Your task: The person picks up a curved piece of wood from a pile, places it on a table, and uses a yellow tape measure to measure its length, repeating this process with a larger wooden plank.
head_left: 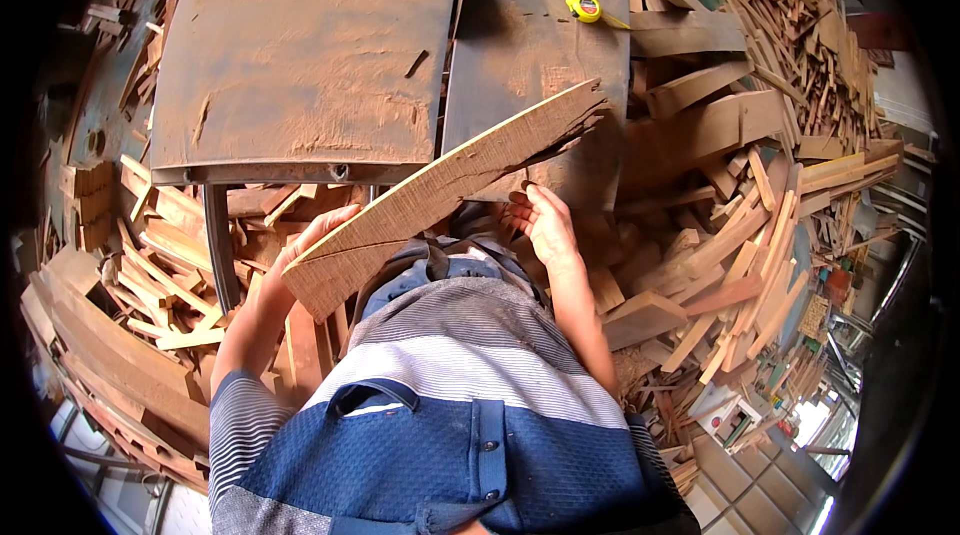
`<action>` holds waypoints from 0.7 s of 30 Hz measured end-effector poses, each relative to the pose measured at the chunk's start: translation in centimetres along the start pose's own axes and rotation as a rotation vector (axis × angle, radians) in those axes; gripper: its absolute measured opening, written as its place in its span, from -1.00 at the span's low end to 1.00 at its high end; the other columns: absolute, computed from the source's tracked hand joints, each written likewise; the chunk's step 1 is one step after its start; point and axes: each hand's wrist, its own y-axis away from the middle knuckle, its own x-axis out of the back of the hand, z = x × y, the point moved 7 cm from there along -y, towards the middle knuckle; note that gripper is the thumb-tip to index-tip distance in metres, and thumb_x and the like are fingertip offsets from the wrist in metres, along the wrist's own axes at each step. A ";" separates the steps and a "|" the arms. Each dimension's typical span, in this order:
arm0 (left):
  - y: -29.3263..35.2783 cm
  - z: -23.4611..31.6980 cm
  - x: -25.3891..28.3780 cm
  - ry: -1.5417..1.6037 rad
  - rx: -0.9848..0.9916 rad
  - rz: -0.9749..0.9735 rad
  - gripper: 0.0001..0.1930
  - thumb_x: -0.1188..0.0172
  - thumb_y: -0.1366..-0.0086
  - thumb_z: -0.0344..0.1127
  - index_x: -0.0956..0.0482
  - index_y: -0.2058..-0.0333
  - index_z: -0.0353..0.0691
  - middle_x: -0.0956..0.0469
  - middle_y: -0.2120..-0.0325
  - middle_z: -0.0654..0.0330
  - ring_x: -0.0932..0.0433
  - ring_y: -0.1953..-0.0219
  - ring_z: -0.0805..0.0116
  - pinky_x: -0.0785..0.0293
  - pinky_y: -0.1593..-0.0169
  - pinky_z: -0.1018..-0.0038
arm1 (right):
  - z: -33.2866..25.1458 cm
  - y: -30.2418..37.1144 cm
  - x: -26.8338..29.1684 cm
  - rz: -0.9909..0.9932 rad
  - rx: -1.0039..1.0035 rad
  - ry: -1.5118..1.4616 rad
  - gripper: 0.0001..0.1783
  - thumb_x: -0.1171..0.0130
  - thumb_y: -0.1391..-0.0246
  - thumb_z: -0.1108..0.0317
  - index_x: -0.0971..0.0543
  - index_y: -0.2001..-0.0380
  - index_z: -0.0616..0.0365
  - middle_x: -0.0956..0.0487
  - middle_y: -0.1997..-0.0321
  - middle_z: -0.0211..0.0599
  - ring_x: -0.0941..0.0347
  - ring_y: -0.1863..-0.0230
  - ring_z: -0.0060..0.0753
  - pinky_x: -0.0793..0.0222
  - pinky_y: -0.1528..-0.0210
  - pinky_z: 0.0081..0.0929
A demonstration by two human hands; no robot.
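A long, tapering wooden board [430, 195] slants across in front of me, its broad end at lower left and its splintered, cracked tip at upper right. My left hand [322, 233] is closed on the far edge of the board near the broad end; the board hides part of the fingers. Just below the cracked edge is my right hand [545, 225], fingers loosely bent and apart, with nothing plainly visible in it. The board is over the near edge of a dusty metal machine table [300, 45], its tip above the table's right-hand section [540, 55].
A yellow tape measure [585, 8] lies on the far part of the right section. Small dark wood slivers [417, 63] and sawdust are scattered on the table. Offcuts [720, 245] are heaped on the right, and more wood pieces [165, 285] pile up at left around a table leg [219, 245].
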 end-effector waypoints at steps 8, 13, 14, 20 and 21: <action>0.6 1.3 1.4 -0.342 0.043 0.082 -0.36 -0.33 -0.32 0.16 -0.57 -0.16 -0.24 -0.68 0.09 0.13 -0.65 0.12 0.38 -0.60 0.04 0.40 | -0.7 0.2 -0.1 0.017 0.001 -0.007 -0.66 -0.23 -0.32 0.15 -0.56 0.00 0.15 -0.67 0.15 -0.23 -0.61 0.21 -0.32 -0.56 0.17 -0.31; 1.4 5.1 -1.4 -0.877 -0.042 0.098 -0.28 -0.29 -0.35 0.19 -0.54 -0.18 -0.39 -0.67 0.06 0.12 -0.62 -0.01 0.34 -0.52 -0.10 0.41 | -2.1 0.4 0.8 0.073 0.045 -0.006 -0.69 -0.21 -0.33 0.18 -0.57 0.02 0.16 -0.68 0.16 -0.22 -0.62 0.23 -0.32 -0.57 0.20 -0.31; 1.5 5.7 -1.8 -0.984 -0.072 0.110 -0.28 -0.29 -0.35 0.19 -0.54 -0.17 -0.40 -0.67 0.05 0.12 -0.61 -0.03 0.33 -0.50 -0.13 0.41 | -2.3 0.3 0.9 0.072 0.051 -0.010 -0.70 -0.21 -0.33 0.18 -0.57 0.03 0.16 -0.68 0.17 -0.22 -0.62 0.24 -0.32 -0.57 0.20 -0.31; 2.4 9.3 -6.2 -1.148 -0.225 0.118 -0.42 -0.46 -0.15 0.04 -0.63 0.05 -0.34 -0.61 0.27 0.20 -0.55 0.17 0.44 -0.48 0.09 0.43 | -1.3 0.4 2.1 0.093 0.054 -0.030 -0.71 -0.23 -0.33 0.17 -0.58 0.06 0.14 -0.68 0.17 -0.22 -0.62 0.25 -0.33 -0.57 0.22 -0.32; 2.8 10.5 -7.6 -1.277 -0.251 0.149 -0.44 -0.49 -0.10 0.00 -0.63 0.09 -0.34 -0.60 0.32 0.19 -0.55 0.18 0.45 -0.49 0.12 0.42 | -0.9 0.4 2.5 0.098 0.051 -0.039 -0.71 -0.23 -0.33 0.17 -0.58 0.06 0.14 -0.68 0.17 -0.22 -0.62 0.24 -0.34 -0.58 0.22 -0.33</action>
